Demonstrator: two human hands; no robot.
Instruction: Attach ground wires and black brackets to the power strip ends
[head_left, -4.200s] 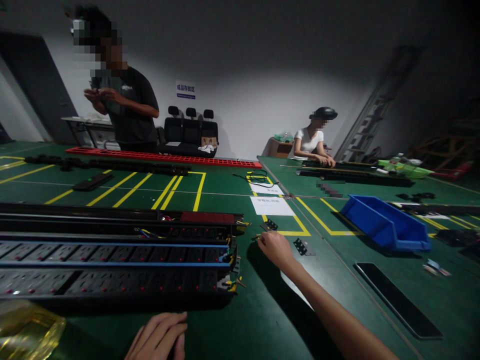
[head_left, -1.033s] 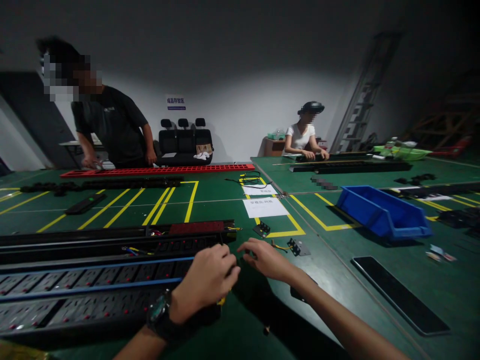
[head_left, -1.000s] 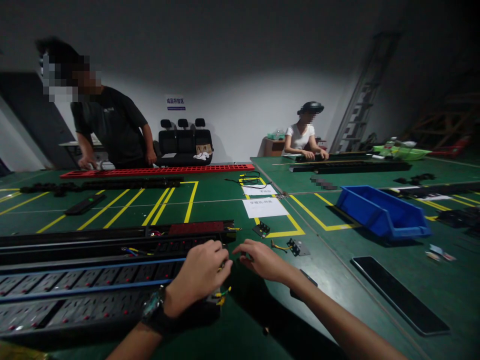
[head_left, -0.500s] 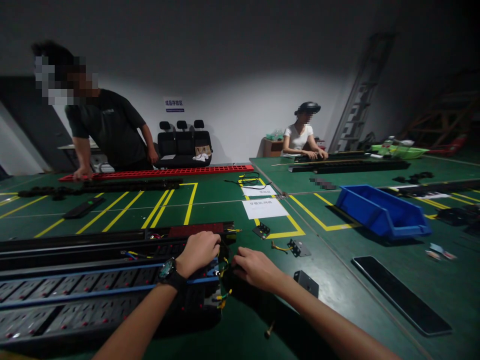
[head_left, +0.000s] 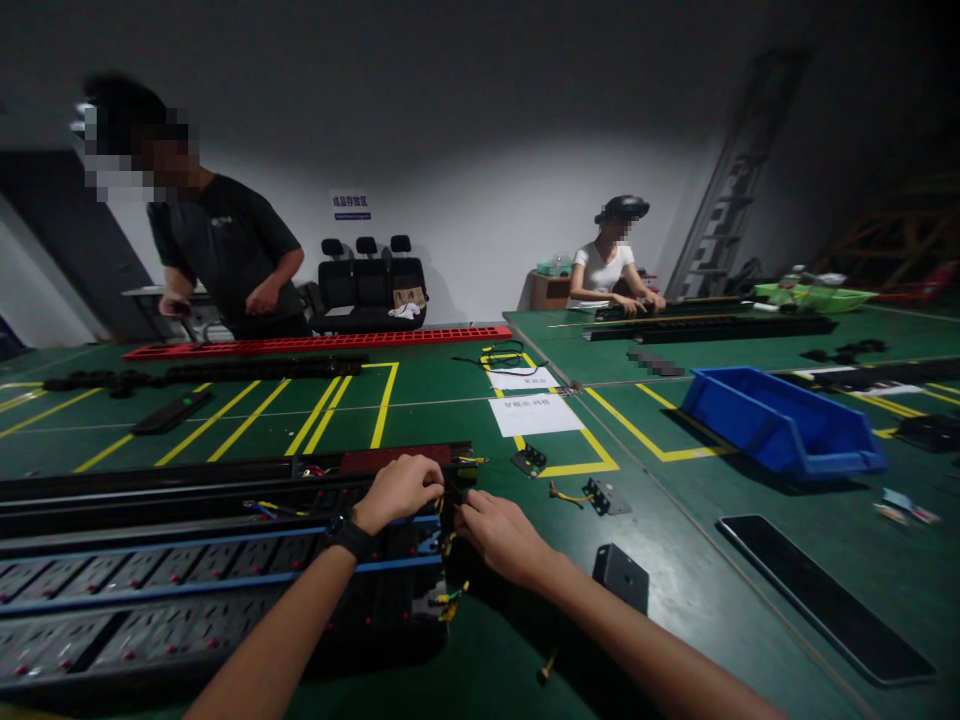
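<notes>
Several long power strips (head_left: 165,565) lie side by side at the lower left, with sockets facing up and blue edges on some. My left hand (head_left: 405,492), with a watch on its wrist, is over the right end of the strips, fingers closed in a pinch. Just to its right, my right hand (head_left: 501,535) has its fingers pinched too. A small dark part (head_left: 454,488) shows between the fingertips; its kind cannot be made out. Yellow-green wires (head_left: 452,598) stick out from the strip ends below the hands.
Right of my hands lie a black end cap (head_left: 621,577), a bracket with a yellow wire (head_left: 604,497), a phone (head_left: 825,600) and a blue bin (head_left: 780,425). A long red grid (head_left: 322,342) lies across the table. Two people (head_left: 225,250) work at the far side.
My right hand has shifted slightly left and up, closer to my left hand. The co-worker at left has straightened and lifted a hand off the red grid. The view has tilted slightly.
</notes>
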